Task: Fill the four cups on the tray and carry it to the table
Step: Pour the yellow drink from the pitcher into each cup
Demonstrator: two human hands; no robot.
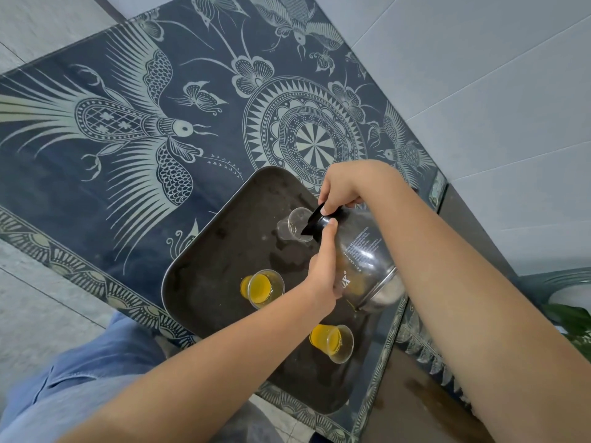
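A dark rectangular tray (217, 251) lies on a patterned blue cloth. Two clear cups hold orange liquid: one (263, 287) at the tray's middle, another (332, 343) nearer me. A third clear cup (295, 222) at the far side looks without liquid. A glass jug (364, 266) with a black lid and steel base is tipped over that cup, its spout at the rim. My right hand (340, 187) grips the jug's top. My left hand (324, 273) holds its glass body. A fourth cup is hidden from me.
The blue batik cloth (144, 139) covers a glass-topped table. Pale floor tiles (479, 75) surround it. A green plant (572, 321) shows at the right edge. My blue trouser leg (64, 388) is at the lower left.
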